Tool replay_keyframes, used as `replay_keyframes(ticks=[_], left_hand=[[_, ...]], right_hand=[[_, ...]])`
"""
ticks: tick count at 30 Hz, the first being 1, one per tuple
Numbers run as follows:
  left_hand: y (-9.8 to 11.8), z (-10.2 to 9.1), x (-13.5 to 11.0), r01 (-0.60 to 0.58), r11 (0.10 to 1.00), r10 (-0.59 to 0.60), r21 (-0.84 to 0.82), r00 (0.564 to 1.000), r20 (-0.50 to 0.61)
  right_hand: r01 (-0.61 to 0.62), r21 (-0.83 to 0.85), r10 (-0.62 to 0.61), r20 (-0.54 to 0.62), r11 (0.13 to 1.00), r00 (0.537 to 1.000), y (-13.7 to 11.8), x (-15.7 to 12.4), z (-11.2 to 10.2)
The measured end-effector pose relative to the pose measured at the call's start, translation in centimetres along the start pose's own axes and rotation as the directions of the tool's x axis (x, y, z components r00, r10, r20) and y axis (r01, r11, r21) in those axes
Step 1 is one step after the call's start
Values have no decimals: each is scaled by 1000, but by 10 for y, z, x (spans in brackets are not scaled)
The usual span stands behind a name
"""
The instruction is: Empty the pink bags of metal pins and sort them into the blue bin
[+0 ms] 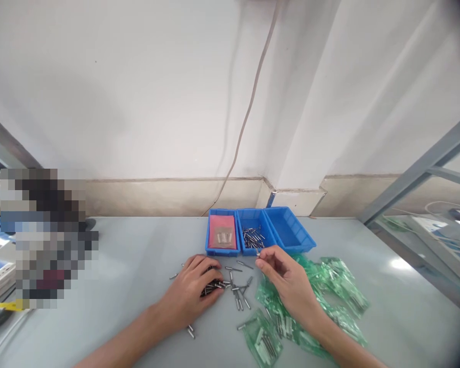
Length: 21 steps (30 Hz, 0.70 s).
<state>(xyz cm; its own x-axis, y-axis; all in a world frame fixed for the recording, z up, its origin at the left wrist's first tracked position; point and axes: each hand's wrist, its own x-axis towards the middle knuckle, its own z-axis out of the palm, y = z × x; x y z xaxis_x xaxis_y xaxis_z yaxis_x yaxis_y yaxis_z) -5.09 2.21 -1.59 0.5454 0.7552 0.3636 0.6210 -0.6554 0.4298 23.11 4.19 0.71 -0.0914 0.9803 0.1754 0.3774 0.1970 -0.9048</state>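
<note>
My left hand (pixel 193 291) lies on the grey table with its fingers curled round a bundle of small metal pins (pixel 213 286). My right hand (pixel 287 278) is raised just in front of the middle blue tray (pixel 253 249), pinching a single metal pin (pixel 258 252) between thumb and forefinger. That tray holds a heap of like pins (pixel 252 236). More loose pins (pixel 239 294) are scattered on the table between my hands.
Three blue trays stand in a row by the wall: the left one (pixel 208 240) holds a pink sheet, the right one (pixel 293 232) looks empty. Green plastic bags (pixel 329 296) with pins lie to the right. A cable (pixel 249 107) runs down the wall. A metal frame (pixel 414 174) stands at right.
</note>
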Motion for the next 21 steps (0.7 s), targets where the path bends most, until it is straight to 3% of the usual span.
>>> replay_keyframes(ticks=[11,18,21], left_hand=[[0,0,1,-9,1000,9,8,1000,-12],[1,-2,1,-6,1000,7,17,1000,-14],[1,-2,2,-8,1000,8,19,1000,-9]], right_hand=[[116,-106,-116,11,988,993,-2,-3,0],[79,-23,-78,57,997,995,-1,-2,-1],[8,52,-12,83,999,997,0,-2,-1]])
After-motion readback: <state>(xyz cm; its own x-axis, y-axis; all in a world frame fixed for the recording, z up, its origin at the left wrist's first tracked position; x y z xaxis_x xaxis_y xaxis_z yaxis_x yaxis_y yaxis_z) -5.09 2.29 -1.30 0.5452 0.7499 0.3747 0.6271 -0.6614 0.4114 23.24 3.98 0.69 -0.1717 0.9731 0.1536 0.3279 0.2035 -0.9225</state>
